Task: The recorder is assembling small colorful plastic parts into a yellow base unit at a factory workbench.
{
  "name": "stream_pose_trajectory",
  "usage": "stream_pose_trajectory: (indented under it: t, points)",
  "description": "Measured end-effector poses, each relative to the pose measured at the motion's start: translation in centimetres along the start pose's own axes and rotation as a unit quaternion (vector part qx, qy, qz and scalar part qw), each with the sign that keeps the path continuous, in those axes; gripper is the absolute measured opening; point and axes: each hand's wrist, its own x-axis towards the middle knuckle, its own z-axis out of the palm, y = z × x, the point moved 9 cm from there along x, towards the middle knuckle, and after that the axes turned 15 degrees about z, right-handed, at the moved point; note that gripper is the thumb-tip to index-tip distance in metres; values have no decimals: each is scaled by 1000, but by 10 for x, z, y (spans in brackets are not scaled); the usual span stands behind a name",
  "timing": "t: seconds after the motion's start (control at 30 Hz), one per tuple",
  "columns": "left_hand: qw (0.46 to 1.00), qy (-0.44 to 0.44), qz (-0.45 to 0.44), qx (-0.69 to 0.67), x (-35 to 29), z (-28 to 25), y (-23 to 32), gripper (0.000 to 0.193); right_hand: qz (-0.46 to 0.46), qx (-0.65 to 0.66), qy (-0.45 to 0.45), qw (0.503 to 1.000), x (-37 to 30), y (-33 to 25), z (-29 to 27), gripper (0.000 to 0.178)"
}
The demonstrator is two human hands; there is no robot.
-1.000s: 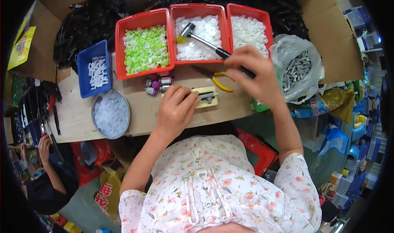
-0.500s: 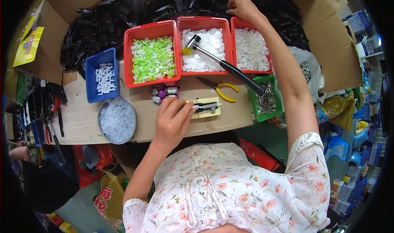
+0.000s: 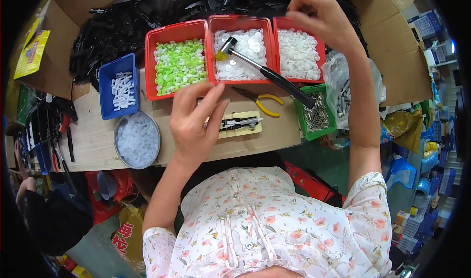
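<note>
My left hand is raised over the bench beside a cream block, its index finger and thumb apart. Nothing shows between those fingertips. In the block lies a slim black, white and silver part. My right hand is above the far rim of the right red bin, fingers curled and smeared by motion; whether it holds anything is unclear. That bin has small whitish pieces. A hammer with a black grip lies from the middle red bin to a green tray of metal parts.
Yellow-handled pliers lie behind the block. At left stand a red bin of green and white pieces, a blue bin of white parts and a round metal dish. Black parts are heaped behind, between cardboard walls.
My left hand has let go of the part in the block and risen up and to the left. My right hand has come away from the black heap, moving right.
</note>
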Motion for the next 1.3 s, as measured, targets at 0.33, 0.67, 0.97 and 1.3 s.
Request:
stream_pose_trajectory:
  t: [0.33, 0.67, 0.97, 1.3]
  points:
    - [921, 114, -240, -285, -11, 8, -21, 24, -146, 117, -73, 980, -81, -132, 60, 53]
    - [734, 229, -447, -457, -72, 28, -36, 11, -64, -5, 17, 998, -137, -93, 110, 50]
    - [737, 259, -438, -444, -66, 21, -50, 9, -33, 42, 24, 998, -130, -68, 91, 43]
    - [982, 45, -164, -81, 3, -61, -47, 20, -4, -196, 112, 974, 54, 60, 53, 21]
